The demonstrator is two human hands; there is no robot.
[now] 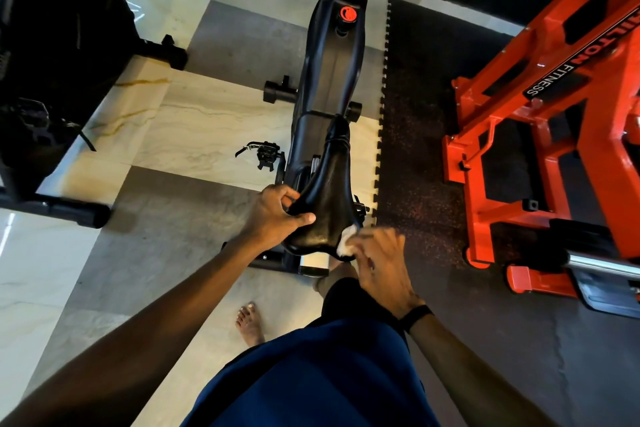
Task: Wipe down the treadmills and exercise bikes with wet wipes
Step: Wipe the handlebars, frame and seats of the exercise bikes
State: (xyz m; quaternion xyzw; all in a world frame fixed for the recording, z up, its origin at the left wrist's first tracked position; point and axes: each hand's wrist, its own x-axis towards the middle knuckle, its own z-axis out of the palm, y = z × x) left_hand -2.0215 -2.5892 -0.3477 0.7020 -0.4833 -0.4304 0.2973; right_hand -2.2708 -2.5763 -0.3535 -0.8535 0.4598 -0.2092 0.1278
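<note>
The left hand [277, 215] curls over the left rear edge of the glossy black saddle [325, 204] of the black exercise bike [332, 80], thumb on top, gripping it. The right hand [379, 260], fingers bent, presses a crumpled white wet wipe [346, 243] against the saddle's right rear edge. Left of the saddle lies pale marble floor [194, 128]; right of it, a dark speckled rubber mat [415, 149] reaches the orange steel gym machine [540, 135].

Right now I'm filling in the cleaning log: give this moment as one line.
step: wiping bike seat | left hand: grips seat's left edge | right hand: presses wipe on seat's right rear edge
</note>
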